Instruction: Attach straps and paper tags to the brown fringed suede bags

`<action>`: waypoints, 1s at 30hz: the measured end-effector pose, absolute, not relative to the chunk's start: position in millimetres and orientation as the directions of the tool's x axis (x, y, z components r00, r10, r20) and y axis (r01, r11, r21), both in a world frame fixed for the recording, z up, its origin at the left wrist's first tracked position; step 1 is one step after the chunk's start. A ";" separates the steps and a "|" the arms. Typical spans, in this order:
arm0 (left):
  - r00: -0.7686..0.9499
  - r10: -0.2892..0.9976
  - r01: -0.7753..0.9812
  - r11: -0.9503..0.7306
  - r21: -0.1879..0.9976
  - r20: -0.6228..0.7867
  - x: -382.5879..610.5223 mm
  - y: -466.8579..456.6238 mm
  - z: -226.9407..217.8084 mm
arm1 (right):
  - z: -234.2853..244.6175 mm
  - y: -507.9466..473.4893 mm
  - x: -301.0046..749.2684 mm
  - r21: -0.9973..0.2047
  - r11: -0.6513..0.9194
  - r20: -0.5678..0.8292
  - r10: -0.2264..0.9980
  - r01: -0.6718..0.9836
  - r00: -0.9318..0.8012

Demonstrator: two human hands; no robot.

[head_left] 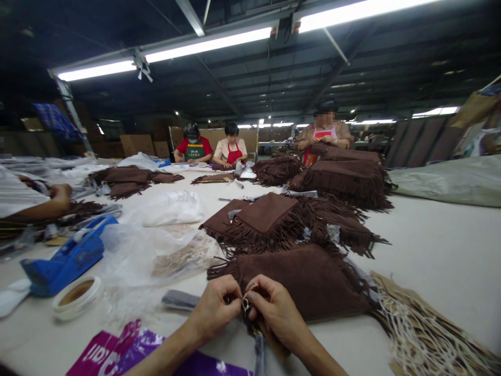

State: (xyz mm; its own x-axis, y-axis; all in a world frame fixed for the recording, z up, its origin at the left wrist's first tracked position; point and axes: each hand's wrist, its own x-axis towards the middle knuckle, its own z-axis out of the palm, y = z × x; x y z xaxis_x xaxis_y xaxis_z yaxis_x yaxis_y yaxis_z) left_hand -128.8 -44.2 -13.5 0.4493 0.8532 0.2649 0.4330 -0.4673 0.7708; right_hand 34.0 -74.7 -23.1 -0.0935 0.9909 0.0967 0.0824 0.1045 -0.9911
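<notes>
My left hand (213, 309) and my right hand (275, 308) meet at the table's near edge, fingers pinched together on a small metal clasp (246, 304). The clasp sits at the corner of a brown suede fringed bag (309, 279) lying flat just beyond my hands. More brown fringed bags (270, 219) are heaped behind it. A grey strap (259, 352) hangs down below my hands.
A blue tape dispenser (64, 261), a tape roll (76, 295) and clear plastic bags (156, 250) lie left. Purple packaging (121, 350) is at the near edge. Tags with white cords (422, 329) lie right. A person's arm (43, 203) works at left; three people sit at the far end.
</notes>
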 end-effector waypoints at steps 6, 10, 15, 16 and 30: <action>0.457 0.852 0.370 -0.445 0.816 0.258 -129.5 -41.3 -15.2 | -24.9 -73.5 34.7 -0.985 0.121 0.104 0.985 0.122 -0.139; 0.446 0.854 0.391 -0.454 0.800 0.267 -128.8 -40.9 -16.8 | -22.6 -75.5 33.7 -0.973 0.142 0.126 0.987 0.180 -0.101; 0.429 0.861 0.362 -0.440 0.822 0.272 -128.8 -42.1 -13.3 | -17.0 -77.6 32.5 -0.937 0.158 0.137 0.987 0.312 -0.089; 0.428 0.872 0.334 -0.396 0.856 0.236 -128.7 -42.3 -12.1 | -15.9 -77.8 32.1 -0.925 0.165 0.146 0.986 0.341 -0.082; 0.476 0.857 -0.102 0.275 0.956 -0.196 -132.3 -42.1 1.9 | 7.1 -90.3 72.1 -0.830 0.397 0.189 0.861 0.393 -0.472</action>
